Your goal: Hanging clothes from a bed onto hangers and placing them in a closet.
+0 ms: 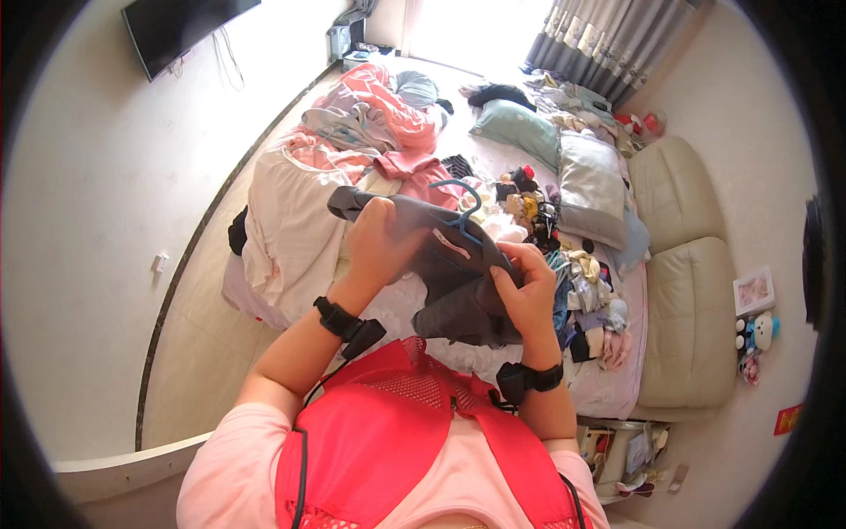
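Note:
Both my hands hold up a dark grey garment [462,291], its neckline towards me and a pale label showing inside. My left hand [373,248] grips it near one shoulder; the fingers are partly blurred. On the other side, my right hand [529,281] pinches the cloth between thumb and fingers. A blue clothes hanger [470,202] sits inside the garment, its hook sticking up past the neckline. Most of the hanger's arms are hidden by the cloth. Below the garment lies a bed with a pale patterned sheet [390,311].
A rumpled cream and pink quilt [297,218] covers the bed's left side. Piles of small clothes [529,205] lie to the right, beside a grey-white pillow [591,188] and a green pillow [515,129]. A padded beige headboard [687,317] borders the right side.

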Demonstrator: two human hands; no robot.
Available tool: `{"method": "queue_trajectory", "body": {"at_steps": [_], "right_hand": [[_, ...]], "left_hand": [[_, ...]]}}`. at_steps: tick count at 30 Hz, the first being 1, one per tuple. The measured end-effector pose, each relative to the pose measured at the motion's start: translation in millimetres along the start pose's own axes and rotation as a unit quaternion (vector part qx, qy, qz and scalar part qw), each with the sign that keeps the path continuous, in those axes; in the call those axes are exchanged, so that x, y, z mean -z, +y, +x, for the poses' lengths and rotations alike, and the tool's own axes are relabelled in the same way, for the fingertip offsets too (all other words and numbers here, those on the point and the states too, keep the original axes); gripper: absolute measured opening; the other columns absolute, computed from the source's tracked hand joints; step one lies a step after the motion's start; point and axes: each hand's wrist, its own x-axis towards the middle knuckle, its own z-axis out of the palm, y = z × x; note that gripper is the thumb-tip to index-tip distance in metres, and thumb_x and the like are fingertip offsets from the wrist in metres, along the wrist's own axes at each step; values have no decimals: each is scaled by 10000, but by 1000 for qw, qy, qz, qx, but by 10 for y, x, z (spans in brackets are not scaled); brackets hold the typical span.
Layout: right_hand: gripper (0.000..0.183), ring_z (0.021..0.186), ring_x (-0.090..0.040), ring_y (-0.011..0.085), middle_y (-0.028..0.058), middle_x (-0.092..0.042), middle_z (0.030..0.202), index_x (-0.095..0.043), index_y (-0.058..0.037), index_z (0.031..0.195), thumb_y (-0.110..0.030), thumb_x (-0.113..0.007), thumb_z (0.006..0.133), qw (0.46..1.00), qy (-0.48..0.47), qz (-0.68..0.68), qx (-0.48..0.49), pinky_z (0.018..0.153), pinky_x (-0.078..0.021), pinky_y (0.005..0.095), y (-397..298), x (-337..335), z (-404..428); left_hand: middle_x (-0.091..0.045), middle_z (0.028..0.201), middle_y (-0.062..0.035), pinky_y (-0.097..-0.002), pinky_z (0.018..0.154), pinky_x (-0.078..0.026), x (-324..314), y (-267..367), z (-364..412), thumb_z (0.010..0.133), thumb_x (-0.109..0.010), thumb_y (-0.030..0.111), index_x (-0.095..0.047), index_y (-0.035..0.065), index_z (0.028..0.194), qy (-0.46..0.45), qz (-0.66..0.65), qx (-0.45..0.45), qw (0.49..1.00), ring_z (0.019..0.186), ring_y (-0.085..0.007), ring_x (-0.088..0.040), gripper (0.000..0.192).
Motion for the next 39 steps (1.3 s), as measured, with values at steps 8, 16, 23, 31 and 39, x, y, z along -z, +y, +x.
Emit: {"method": "queue_trajectory", "body": {"at_steps": [8,16,23,31,39], "right_hand": [[270,723,-550,120,43,-612,905,-702,-34,1027,14,-706,761,999,37,5,2,661,-447,246,70,13,16],[264,705,-532,110,29,-598,877,-702,-30,1017,30,-703,761,998,57,-20,7,645,-437,242,74,93,30],[240,727,-518,95,14,-591,855,-701,-21,999,28,-711,765,998,45,-54,6,655,-418,225,74,245,47],[247,762,-522,77,1,-601,918,-690,-8,1014,49,-705,775,999,37,23,7,673,-416,212,197,382,7],[202,772,-536,76,7,-605,898,-682,5,994,38,-704,796,995,51,84,-20,684,-428,215,147,414,48]], "left_hand": [[-490,743,-115,-385,610,-431,-118,-193,-6,642,-679,-1,-476,63,848,62,62,-66,994,675,-316,-518,297],[-567,817,-114,-371,681,-477,-63,-146,-156,742,-726,35,-579,33,855,-195,-35,-30,980,749,-293,-579,186],[-619,940,-119,-374,803,-472,247,-289,148,816,-736,133,-633,42,979,16,32,-100,994,898,-297,-604,213],[-664,1091,-141,-344,904,-456,439,-910,109,924,-630,186,-637,4,1145,-75,-5,-6,997,1040,-231,-614,287],[-688,982,-163,-339,819,-492,592,-1233,52,916,-581,107,-664,-6,1149,-137,-13,170,976,903,-271,-658,271]]}}
